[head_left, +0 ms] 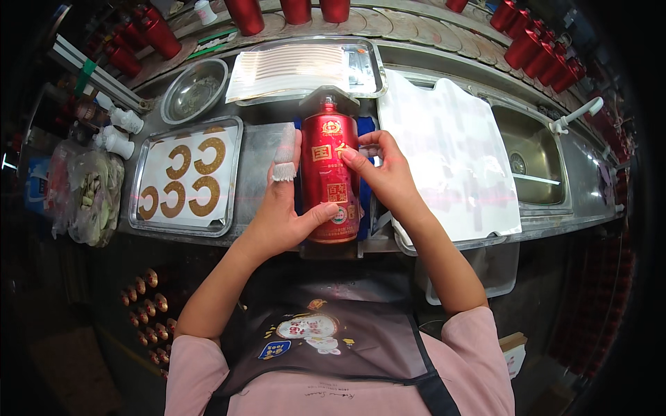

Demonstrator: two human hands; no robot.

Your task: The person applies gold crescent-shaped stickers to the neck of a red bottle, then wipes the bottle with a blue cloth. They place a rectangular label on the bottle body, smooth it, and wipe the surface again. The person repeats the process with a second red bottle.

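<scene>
A glossy red bottle [320, 182] with gold decoration lies on its back in the middle of the counter, its neck pointing away from me. It rests in a holder with blue sides [365, 132]. My left hand [274, 208] lies along the bottle's left side, thumb on the lower front, with white wrapping on some fingers. On the right side, my right hand [385, 170] grips the bottle's upper body, thumb pressed on its front and fingers curled round the edge.
To the left, a metal tray [234, 166] holds several gold C-shaped labels. Behind it stands a metal bowl [194, 90]. A tray with a striped sheet [288, 73] lies at the back. White sheets [444, 152] cover the right side, beside a sink [531, 156]. Red bottles [534, 52] stand along the back.
</scene>
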